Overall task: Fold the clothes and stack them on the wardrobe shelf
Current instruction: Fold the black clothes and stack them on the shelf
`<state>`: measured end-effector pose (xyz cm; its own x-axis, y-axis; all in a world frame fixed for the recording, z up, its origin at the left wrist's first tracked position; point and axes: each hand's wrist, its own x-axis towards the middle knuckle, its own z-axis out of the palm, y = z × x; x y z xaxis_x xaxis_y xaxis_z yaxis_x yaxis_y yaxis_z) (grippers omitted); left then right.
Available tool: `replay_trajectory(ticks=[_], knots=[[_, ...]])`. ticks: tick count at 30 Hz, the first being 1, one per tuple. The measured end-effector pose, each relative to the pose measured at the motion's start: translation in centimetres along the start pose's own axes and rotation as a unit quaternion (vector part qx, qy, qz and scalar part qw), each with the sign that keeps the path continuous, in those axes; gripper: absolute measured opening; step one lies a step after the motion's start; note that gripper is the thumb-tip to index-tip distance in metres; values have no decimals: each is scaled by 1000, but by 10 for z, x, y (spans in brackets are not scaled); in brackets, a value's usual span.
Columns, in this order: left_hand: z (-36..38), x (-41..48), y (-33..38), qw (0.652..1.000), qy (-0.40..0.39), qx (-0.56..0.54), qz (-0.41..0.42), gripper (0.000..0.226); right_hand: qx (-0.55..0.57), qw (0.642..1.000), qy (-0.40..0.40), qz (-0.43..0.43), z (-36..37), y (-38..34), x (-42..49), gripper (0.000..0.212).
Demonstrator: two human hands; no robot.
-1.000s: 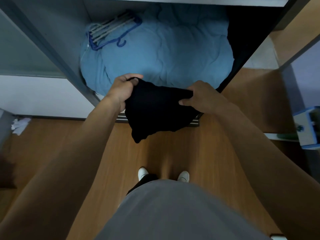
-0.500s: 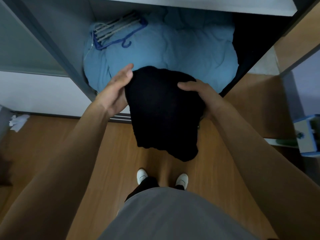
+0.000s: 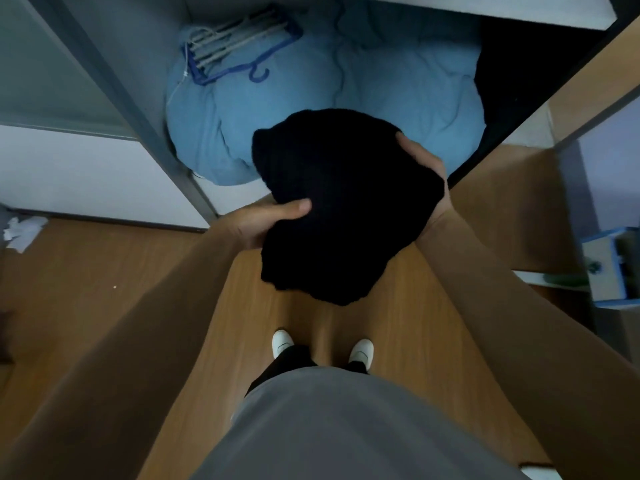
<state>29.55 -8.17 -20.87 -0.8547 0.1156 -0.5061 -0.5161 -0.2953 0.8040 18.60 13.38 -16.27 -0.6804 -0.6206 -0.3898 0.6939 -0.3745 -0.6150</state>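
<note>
Sliding down to the near-left edge, the left hand (image 3: 263,220) is pinching the roughly folded black garment (image 3: 339,202), thumb on top, while the right hand (image 3: 422,164) is cupping its right side, holding it over the blue duvet (image 3: 381,98), apparently not yet shelved.

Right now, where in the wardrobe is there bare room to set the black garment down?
Free: the top of the blue duvet, between the hangers at its back left and the dark right side, whose contents I cannot make out. A thin strip of wardrobe floor shows in front, by the left post. Crowded: the hangers' corner.
</note>
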Motion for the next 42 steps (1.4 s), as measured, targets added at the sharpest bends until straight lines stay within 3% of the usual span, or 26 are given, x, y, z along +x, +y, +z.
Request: replay_trajectory(ticks=[3, 6, 8, 10, 14, 19, 21, 24, 26, 29, 31, 35, 38, 40, 42], knots=[[0, -1, 1, 993, 56, -105, 26, 41, 19, 997, 67, 26, -19, 14, 8, 61], [-12, -2, 4, 980, 72, -184, -1, 31, 38, 995, 37, 87, -30, 47, 10, 90], [-26, -3, 7, 982, 88, -167, -17, 40, -10, 995, -4, 99, -27, 70, 12, 74], [-42, -7, 11, 987, 95, -127, -23, 54, -106, 993, 22, 41, -20, 82, 20, 53], [-77, -18, 24, 992, 123, -38, 16, 65, -220, 966, 98, -98, 9, 71, 39, 67], [-101, -22, 50, 980, 181, -24, 83, 97, -380, 911, 37, -152, 42, 39, 51, 75], [-108, -24, 58, 982, 153, -19, 109, 111, -486, 863, 15, -138, 56, 29, 53, 84], [-119, -31, 77, 987, 69, 64, 133, 113, -704, 700, -1, -120, 77, 18, 59, 96], [-124, -34, 93, 978, 32, 137, 151, 112, -785, 597, 46, -156, 92, 12, 65, 84], [-123, -30, 123, 950, 89, 231, 190, 103, -801, 523, 144, -253, 113, -4, 76, 48], [-122, -23, 144, 923, 146, 275, 225, 91, -790, 495, 184, -310, 123, -18, 84, 43], [-123, -9, 189, 874, 197, 320, 309, 77, -745, 493, 222, -389, 141, -47, 101, 44], [-124, -1, 226, 811, 224, 372, 391, 69, -690, 524, 234, -442, 156, -74, 119, 41], [-126, 7, 253, 762, 253, 412, 432, 65, -642, 571, 224, -460, 167, -95, 136, 38], [-128, 17, 283, 728, 284, 431, 451, 63, -557, 662, 173, -470, 183, -117, 157, 33]])
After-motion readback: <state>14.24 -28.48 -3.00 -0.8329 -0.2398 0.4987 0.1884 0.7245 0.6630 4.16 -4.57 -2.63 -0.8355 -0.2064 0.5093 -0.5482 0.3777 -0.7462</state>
